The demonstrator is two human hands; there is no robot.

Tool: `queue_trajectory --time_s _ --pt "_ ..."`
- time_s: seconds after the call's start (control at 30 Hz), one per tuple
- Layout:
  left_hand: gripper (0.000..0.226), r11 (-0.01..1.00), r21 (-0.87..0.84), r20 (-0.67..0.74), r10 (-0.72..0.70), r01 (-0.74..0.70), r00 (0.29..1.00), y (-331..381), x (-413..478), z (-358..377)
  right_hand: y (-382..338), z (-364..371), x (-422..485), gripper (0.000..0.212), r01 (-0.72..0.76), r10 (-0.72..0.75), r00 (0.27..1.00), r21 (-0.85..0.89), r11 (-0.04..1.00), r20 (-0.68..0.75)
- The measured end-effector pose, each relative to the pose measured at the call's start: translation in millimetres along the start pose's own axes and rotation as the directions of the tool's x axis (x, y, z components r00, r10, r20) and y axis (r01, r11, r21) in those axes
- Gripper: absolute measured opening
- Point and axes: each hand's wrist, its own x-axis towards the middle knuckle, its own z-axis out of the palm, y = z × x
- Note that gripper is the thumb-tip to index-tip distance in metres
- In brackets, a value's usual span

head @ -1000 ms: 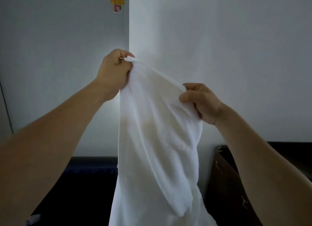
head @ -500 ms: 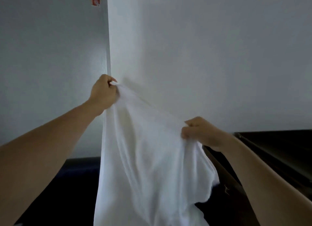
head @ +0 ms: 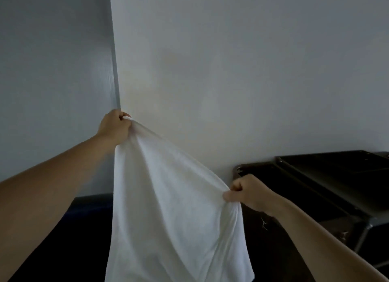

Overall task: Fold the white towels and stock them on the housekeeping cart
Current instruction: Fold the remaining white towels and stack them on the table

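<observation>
The white towel (head: 172,208) is held hanging by its top edge, pinched by the raised left hand (head: 114,128) and the lower right hand (head: 248,192).

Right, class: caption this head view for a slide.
Left hand and right hand hold a towel up by its top edge.

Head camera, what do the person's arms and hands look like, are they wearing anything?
Nothing worn shows. The left hand and right hand are bare, with no gloves, rings or watch visible. The left forearm and right forearm are bare too, with no sleeve in frame.
</observation>
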Motion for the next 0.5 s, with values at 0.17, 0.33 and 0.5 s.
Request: queue_trajectory --time_s 0.17,0.33,0.5 --pt "0.009 0.944 -0.298 0.108 -0.115 0.142 0.988 14.8 5.3 12.6 27.7 24.6 -7.5 0.037 -0.072 0.072 0.997 -0.046 0.996 0.001" --pt "0.011 0.953 -0.255 0.068 -0.154 0.167 0.986 19.8 -2.0 12.3 34.8 34.0 -14.9 0.042 -0.115 0.11 0.992 0.081 0.99 0.062" --pt "0.01 0.959 -0.28 0.124 -0.017 0.052 0.992 28.2 -15.2 23.5 54.0 48.6 -21.5 0.046 -0.169 0.168 0.982 0.012 0.986 0.087"
